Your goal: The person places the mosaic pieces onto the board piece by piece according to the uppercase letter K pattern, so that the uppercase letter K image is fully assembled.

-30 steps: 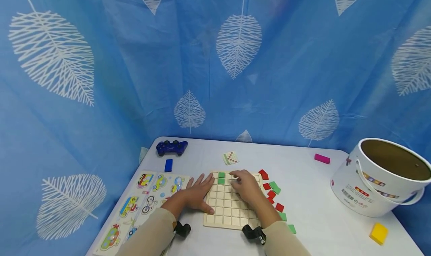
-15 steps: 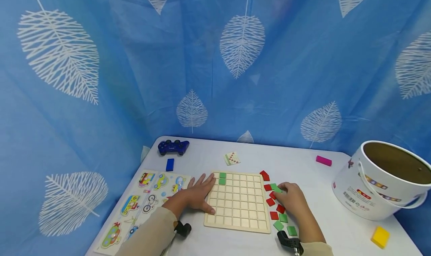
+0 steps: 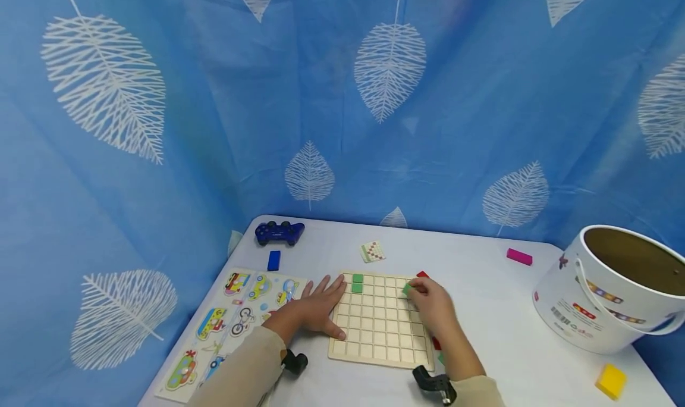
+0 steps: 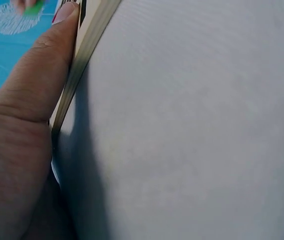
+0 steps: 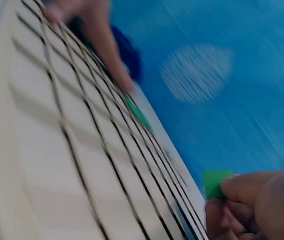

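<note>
White table point(image 3: 497, 312), blue leaf-print curtain point(image 3: 214, 127) on the far and side walls. Pale wooden grid board point(image 3: 381, 321) near the front edge; two green tiles seated in its far-left cells. Left hand point(image 3: 316, 309) lies flat, fingers straight, against the board's left edge. Right hand point(image 3: 430, 303) pinches a green square tile point(image 3: 408, 288) over the board's far-right corner. White bucket point(image 3: 605, 294) at the right edge.

Blue leaf-print curtain point(image 3: 342, 97), white table point(image 3: 481, 300)
</note>
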`<state>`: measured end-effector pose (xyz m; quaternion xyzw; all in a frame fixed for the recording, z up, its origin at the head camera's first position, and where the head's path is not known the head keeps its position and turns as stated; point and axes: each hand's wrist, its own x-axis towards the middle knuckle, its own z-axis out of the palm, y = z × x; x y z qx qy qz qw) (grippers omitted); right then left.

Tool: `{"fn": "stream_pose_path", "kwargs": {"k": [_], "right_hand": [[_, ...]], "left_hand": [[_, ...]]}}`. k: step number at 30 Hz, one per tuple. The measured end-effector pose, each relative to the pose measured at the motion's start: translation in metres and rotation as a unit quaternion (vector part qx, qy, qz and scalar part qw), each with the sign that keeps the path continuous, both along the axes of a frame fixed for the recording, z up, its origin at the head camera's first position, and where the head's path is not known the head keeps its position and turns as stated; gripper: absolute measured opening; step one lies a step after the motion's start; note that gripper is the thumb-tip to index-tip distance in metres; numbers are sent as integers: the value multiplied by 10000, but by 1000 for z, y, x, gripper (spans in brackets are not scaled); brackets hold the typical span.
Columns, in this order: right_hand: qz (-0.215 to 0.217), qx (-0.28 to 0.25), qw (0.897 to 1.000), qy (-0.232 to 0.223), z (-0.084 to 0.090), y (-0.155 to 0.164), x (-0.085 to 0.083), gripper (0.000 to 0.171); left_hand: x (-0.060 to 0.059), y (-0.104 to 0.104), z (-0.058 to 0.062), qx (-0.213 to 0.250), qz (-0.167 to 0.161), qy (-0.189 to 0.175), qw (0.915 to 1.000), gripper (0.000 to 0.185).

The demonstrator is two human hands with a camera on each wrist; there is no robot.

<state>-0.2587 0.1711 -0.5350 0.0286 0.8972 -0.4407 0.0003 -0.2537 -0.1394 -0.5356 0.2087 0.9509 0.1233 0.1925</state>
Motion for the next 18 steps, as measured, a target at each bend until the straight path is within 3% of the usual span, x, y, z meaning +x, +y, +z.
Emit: {"fn": "stream_pose_path", "kwargs": {"k": [3,5,10,18], "right_hand": [[800,-112,9966,174,-3,-45,-3,13],[1111,-148,9935,210,-5,-68,-4,9],[1198,116,9918,428,-9,-95,-5,6],[1325,602,9865,755,-10,-103,-3,5]], "left_hand": [[-1,-1,-1,-2,6,21,10000,129],[-2,-1,-2,16,-14,37,10000,128],[-3,0,-5,26,-60,52,10000,128],[-5,-2,-6,14,-55,50,10000,127]]}}
